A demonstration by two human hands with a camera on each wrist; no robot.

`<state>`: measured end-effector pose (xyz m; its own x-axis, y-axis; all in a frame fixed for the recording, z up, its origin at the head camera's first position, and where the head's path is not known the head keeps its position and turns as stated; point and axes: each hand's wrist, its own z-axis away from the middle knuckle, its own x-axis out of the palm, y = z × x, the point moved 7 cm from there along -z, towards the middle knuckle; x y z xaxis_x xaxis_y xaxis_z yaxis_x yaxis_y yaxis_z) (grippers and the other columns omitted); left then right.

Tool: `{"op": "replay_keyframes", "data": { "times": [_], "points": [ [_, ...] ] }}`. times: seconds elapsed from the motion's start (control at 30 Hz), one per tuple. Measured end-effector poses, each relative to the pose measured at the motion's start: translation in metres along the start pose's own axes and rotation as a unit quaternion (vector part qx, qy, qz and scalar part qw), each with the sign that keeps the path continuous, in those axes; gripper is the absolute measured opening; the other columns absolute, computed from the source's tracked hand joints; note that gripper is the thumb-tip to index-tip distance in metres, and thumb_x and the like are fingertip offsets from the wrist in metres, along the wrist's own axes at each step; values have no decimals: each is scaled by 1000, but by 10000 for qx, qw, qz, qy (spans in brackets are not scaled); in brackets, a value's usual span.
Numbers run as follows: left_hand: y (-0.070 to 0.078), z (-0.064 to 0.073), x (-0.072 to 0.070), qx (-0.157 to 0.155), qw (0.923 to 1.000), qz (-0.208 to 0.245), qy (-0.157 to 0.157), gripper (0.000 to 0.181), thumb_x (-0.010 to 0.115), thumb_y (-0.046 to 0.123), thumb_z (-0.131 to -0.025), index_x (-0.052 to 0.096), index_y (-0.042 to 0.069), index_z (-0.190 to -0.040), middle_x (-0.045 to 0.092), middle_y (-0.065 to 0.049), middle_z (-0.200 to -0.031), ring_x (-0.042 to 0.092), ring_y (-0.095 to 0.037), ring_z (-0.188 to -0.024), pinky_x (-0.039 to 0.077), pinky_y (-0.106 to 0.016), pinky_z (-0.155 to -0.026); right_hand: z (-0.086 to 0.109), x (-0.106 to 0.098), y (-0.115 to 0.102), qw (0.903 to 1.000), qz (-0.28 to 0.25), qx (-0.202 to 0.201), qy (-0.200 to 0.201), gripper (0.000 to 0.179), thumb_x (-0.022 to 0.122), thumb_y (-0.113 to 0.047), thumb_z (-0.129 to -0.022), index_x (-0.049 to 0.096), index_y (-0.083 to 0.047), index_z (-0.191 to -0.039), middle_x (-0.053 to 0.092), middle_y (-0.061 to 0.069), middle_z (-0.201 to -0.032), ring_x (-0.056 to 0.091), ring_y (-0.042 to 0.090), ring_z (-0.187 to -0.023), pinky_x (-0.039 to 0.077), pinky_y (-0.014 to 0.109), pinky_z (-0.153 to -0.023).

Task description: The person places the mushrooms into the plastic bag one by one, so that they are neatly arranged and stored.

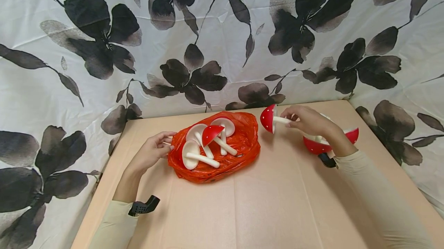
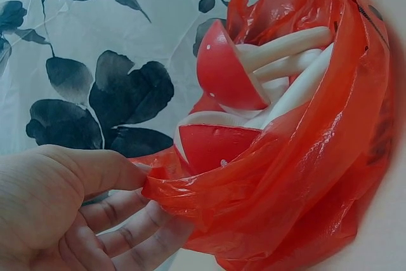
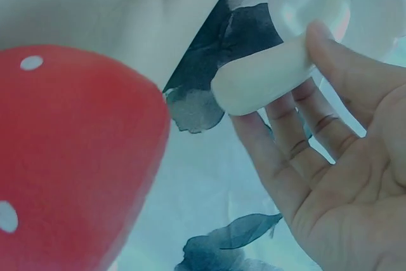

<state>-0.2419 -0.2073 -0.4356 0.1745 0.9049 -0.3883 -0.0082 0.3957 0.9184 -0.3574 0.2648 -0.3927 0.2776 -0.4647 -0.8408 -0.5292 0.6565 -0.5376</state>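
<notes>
A red plastic bag (image 1: 248, 137) lies on the table with its mouth spread, and several toy mushrooms (image 1: 212, 133) with red caps and white stems are in it. My left hand (image 1: 152, 152) pinches the bag's left edge between thumb and fingers; the left wrist view shows the film (image 2: 166, 179) caught there. To the right of the bag, my right hand (image 1: 308, 120) holds another toy mushroom (image 1: 267, 118) by the end of its white stem, its cap turned towards the bag. In the right wrist view, thumb and fingers pinch that stem (image 3: 260, 80).
White-spotted red caps (image 1: 316, 145) with pale undersides rest at the table's right side, partly hidden by my right forearm. A floral cloth (image 1: 208, 29) hangs behind the table (image 1: 236, 210). Black wrist mounts (image 1: 145, 205) sit on both sleeves.
</notes>
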Motion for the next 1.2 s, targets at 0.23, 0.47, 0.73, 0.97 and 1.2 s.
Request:
{"op": "replay_keyframes", "data": {
  "times": [0.23,0.47,0.73,0.97,1.2],
  "points": [
    [1,1,1,15,10000,-9,5,47,55,-2,-97,51,3,-144,61,-27,-120,69,-23,-95,62,-33,-74,-2,-2,-9,9996,-210,-51,153,27,76,-6,-88,71,-12,-114,68,4,-96,62,24,-92,52,48,-87],
    [1,2,1,57,10000,-43,16,48,54,-3,-97,51,3,-144,61,-27,-120,69,-22,-95,62,-32,-74,-5,-2,-18,9986,-373,-159,325,27,77,-8,-89,71,-13,-115,68,3,-97,62,24,-92,51,43,-86],
    [2,3,2,62,10000,-61,39,48,54,-3,-97,51,3,-144,61,-27,-120,69,-25,-96,62,-33,-75,-8,-1,-31,9964,-709,-88,448,31,76,-14,-91,70,-12,-122,68,5,-102,62,24,-94,52,38,-81],
    [2,3,1,56,9999,-83,42,47,57,-1,-98,52,4,-144,60,-27,-120,69,-28,-98,62,-33,-75,-14,6,-45,9935,-1003,-282,460,33,77,-16,-90,70,-13,-122,68,4,-103,63,23,-95,55,34,-79],
    [2,4,2,59,9999,-109,38,47,56,-2,-97,52,3,-144,60,-27,-120,69,-28,-98,62,-32,-76,-20,12,-61,9895,-1276,-488,479,30,76,-14,-90,71,-15,-120,68,3,-102,63,23,-95,55,38,-78]
  ]
}}
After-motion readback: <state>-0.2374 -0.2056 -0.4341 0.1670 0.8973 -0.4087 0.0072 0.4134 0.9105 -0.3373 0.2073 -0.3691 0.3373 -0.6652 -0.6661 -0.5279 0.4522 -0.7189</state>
